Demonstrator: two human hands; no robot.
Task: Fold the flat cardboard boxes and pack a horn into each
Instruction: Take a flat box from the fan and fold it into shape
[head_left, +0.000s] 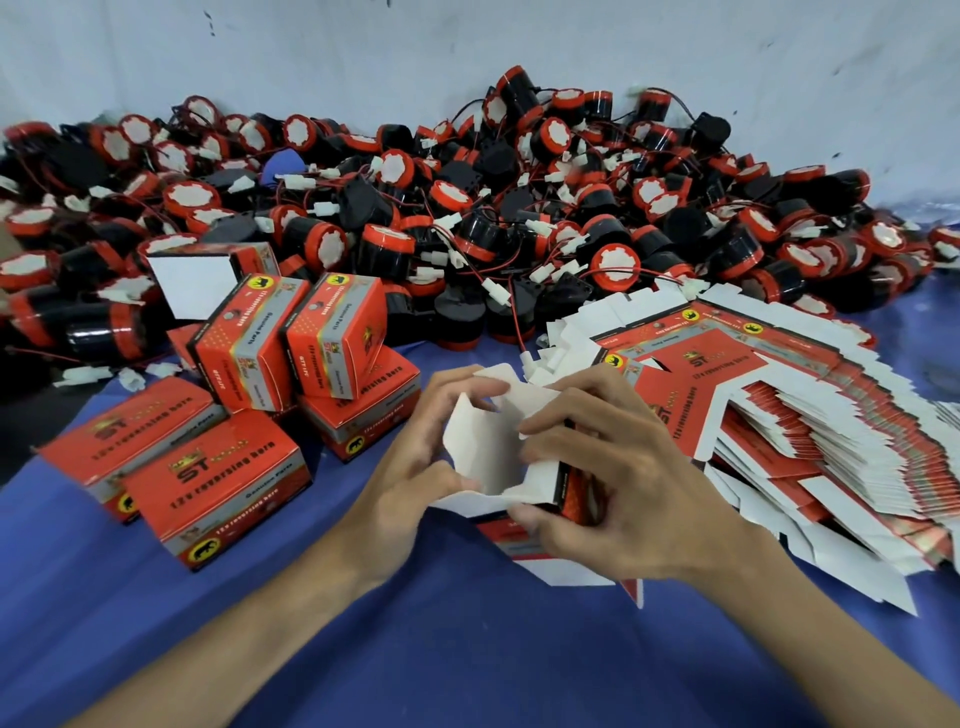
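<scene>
1. Here, at centre, we note a half-folded red-and-white cardboard box (485, 449) over the blue cloth (467, 654), white inside showing.
2. Left hand (410, 467) grips its left flap; right hand (623, 478) pinches its right wall.
3. Flat red-and-white carton blanks (789, 415) fan out at 3 o'clock.
4. Closed red boxes (244, 431) piled at 9 o'clock.
5. Heap of round black-and-red horns (467, 208) at 12 o'clock.

Left hand (415, 447) and right hand (613, 483) meet on one box (488, 447).
The left forearm (249, 634) and right forearm (831, 649), both bare, reach in from the lower corners. The left hand's fingers curl round the box's left side. The right hand lies over its right side, fingers bent onto the white flap, thumb pinching the near edge.
</scene>
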